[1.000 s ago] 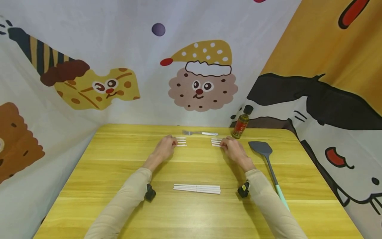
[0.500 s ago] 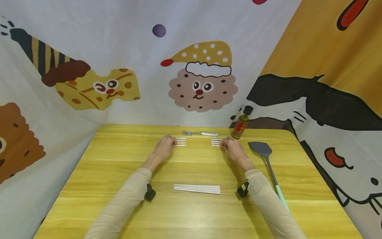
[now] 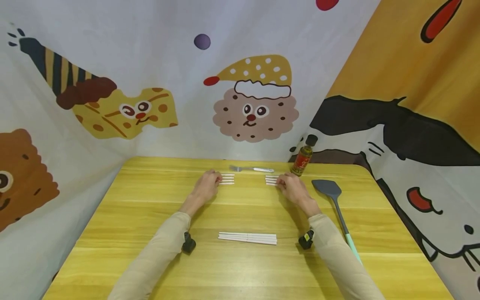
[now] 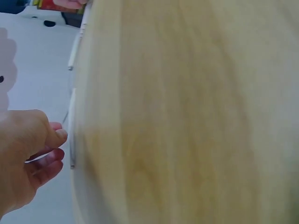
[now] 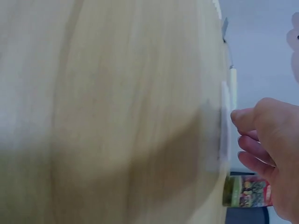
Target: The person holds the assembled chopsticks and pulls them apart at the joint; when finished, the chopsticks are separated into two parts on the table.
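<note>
In the head view, my left hand [image 3: 206,186] holds the outer ends of several slim white sticks [image 3: 227,179] lying side by side near the table's back. My right hand [image 3: 293,188] likewise holds the outer ends of a matching set of white sticks [image 3: 271,180]. The inner ends of both sets face each other across a gap. In the left wrist view, the thumb and curled fingers [image 4: 60,136] are right at the sticks. On the right wrist view, the thumb and bent fingers [image 5: 243,123] are close to a white stick [image 5: 224,121]. The gripped ends are partly hidden.
A bundle of longer white sticks [image 3: 247,238] lies between my forearms on the wooden table [image 3: 240,275]. A fork [image 3: 251,169] lies behind the two sets. On the right are a red-labelled bottle [image 3: 302,159] and a grey spatula [image 3: 336,204]. A printed cloth [image 3: 195,108] hangs behind.
Both hands stay almost in place. The nearest stick of the left set has shifted slightly left, its inner end now more even with the others. The head view has tilted a little upward.
</note>
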`<state>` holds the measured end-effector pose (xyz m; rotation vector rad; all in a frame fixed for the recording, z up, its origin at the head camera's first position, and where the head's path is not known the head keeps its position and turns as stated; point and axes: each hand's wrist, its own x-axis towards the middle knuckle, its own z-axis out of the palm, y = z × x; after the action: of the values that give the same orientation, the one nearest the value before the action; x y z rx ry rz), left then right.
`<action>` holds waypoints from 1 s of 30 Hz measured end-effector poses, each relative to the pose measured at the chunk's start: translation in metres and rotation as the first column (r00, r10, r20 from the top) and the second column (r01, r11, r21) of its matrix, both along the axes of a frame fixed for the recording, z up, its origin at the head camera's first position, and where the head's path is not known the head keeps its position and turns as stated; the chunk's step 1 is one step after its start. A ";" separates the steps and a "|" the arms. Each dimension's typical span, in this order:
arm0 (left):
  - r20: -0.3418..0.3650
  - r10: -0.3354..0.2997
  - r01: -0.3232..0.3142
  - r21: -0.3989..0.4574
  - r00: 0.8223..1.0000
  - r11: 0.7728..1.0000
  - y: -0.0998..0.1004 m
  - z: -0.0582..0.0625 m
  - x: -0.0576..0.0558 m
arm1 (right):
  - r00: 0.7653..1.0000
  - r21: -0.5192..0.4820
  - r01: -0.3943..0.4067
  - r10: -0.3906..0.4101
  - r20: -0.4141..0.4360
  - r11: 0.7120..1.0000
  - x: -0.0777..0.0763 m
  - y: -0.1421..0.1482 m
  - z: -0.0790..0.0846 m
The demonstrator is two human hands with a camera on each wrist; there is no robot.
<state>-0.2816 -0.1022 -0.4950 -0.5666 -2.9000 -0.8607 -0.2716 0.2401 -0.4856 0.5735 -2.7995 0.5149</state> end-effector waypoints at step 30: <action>-0.050 -0.183 0.182 -0.018 0.982 0.983 0.008 0.031 0.089 | 0.979 -0.099 -0.195 0.200 0.035 0.976 0.073 -0.055 0.023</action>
<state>-0.1931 -0.0941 -0.4637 -0.8538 -2.8427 -0.8337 -0.1985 0.1846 -0.4626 0.8348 -2.7557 0.7042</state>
